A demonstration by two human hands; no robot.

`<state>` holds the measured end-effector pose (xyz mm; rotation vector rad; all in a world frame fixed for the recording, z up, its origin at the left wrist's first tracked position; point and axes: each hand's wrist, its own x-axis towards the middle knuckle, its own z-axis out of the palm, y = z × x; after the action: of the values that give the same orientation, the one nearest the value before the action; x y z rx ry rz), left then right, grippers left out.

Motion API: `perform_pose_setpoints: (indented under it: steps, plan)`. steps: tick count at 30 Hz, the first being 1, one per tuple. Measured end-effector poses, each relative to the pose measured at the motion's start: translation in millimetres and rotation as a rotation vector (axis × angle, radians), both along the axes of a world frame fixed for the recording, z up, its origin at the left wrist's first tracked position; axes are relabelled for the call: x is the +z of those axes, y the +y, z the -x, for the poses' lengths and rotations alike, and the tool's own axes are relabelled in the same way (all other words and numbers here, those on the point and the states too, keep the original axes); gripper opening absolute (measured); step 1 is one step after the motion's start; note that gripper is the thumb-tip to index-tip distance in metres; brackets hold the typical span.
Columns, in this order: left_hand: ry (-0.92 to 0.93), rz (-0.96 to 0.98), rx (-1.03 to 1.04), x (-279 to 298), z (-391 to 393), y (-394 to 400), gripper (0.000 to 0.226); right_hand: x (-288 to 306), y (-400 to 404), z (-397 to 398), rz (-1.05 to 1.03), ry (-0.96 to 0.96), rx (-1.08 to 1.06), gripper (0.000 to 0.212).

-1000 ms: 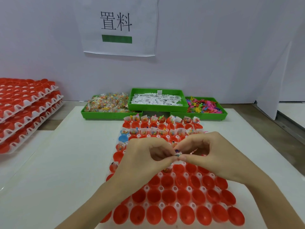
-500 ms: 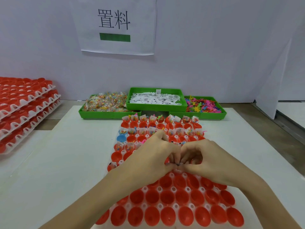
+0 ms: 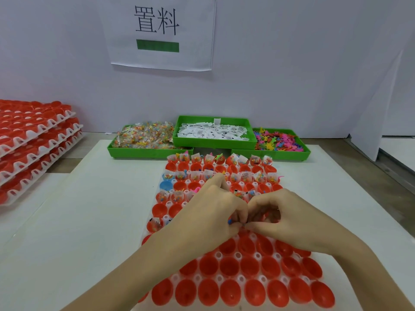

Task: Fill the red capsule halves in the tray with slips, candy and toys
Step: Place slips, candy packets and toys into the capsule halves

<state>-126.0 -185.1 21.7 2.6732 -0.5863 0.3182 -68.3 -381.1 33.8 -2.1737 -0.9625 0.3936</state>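
Here my left hand and right hand meet fingertip to fingertip over the middle of the capsule tray on the white surface, both pinching a tiny blue toy. I judge it light, springy and best nipped by its limbs. Curled fingers hide most of it and the red capsule half beneath.

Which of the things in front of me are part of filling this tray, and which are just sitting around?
Part of the job:
- capsule tray with red halves
- candy bin
- slip bin
- toy bin
- left hand and right hand, pinching small items together over the tray

Just lying about:
- stacked capsule trays
- wall sign
- blue capsule half
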Motion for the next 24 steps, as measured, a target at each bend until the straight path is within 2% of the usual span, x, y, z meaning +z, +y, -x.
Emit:
perform_pose_setpoints:
  steps: [4,9,15,19,24]
  plan:
    - [0.010,0.010,0.000,0.5,-0.5,2.0,0.012,-2.0,4.6,2.2,-0.001,-0.024,-0.031,0.025]
    - [0.065,0.061,-0.005,2.6,-1.4,8.6,0.014,-3.8,7.1,4.8,-0.010,-0.039,-0.089,0.021]
    - [-0.008,-0.043,0.067,-5.0,-3.6,-4.1,0.011,-5.0,8.8,7.4,0.006,-0.087,-0.140,0.025]
    - [-0.012,-0.004,0.116,-7.2,-5.1,-2.7,0.011,-0.9,1.9,3.4,-0.049,-0.037,-0.165,0.018]
    - [-0.047,-0.006,0.081,-7.6,-3.4,-3.0,0.004,-2.9,7.7,5.8,0.020,-0.050,-0.162,0.019]
